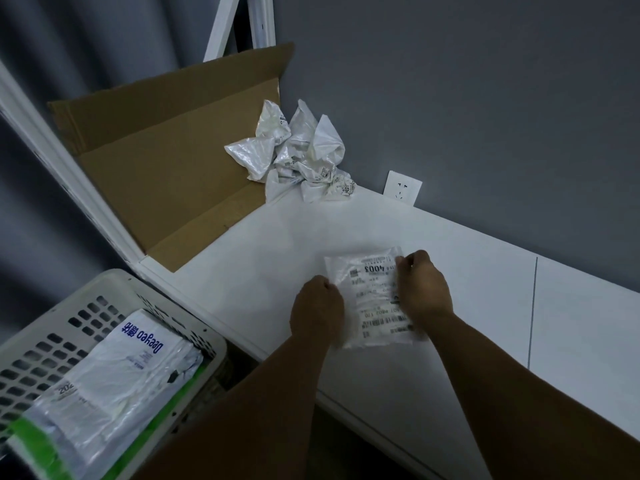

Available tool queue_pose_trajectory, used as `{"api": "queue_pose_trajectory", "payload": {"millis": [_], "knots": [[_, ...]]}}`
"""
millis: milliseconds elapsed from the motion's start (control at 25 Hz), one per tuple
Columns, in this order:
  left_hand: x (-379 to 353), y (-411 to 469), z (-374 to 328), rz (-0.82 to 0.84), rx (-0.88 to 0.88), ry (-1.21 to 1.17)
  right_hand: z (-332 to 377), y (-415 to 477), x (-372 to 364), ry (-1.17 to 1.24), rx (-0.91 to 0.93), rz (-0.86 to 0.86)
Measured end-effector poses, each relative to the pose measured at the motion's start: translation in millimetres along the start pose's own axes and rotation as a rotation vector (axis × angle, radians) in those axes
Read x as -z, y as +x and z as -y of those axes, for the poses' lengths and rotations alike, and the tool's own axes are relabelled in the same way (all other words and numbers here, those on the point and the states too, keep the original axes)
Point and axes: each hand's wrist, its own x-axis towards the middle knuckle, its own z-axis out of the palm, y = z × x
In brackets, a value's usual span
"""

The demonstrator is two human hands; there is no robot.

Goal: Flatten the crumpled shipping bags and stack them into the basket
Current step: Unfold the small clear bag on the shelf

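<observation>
A flattened brown cardboard box [166, 161] rests on the far left end of the white table [571, 323], beside a white frame post [69, 174]. A white wall socket [401, 187] is mounted on the grey wall [485, 98].

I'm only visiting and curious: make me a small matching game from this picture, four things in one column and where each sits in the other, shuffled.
Things
1. white labelled shipping bag
2. pile of crumpled white plastic bags
3. white bag with blue lettering
4. brown flattened cardboard box

Places
A. in the perforated white plastic basket
B. far corner, against the grey wall
C. leaning up at the far left
D. on the white table, gripped by the left hand and right hand

Pairs: 1-D, 2-B, 3-A, 4-C
</observation>
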Motion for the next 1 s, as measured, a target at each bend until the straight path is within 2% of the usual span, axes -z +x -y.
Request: {"api": "queue_pose_trajectory", "payload": {"millis": [200,280,360,480,600,720,1000], "knots": [[-8,10,6,-0.026,0.043,-0.015,-6,-3,-12,-0.014,-0.011,0.109],[-8,12,9,-0.046,0.080,-0.006,-7,-4,-18,-0.127,0.006,0.123],[-8,13,13,-0.042,0.110,0.007,-8,-8,-22,-0.340,0.049,0.083],[-7,17,18,-0.036,0.121,-0.004,-1,-14,-35,-0.479,0.329,0.026],[-8,18,21,-0.012,0.101,-0.002,7,-13,-62,-0.528,0.523,0.180],[-9,21,24,-0.002,0.072,0.030,-2,-8,-81,-0.609,0.534,0.271],[-13,25,31,-0.024,0.036,0.083,-18,-12,-101,-0.587,0.498,0.215]]}}
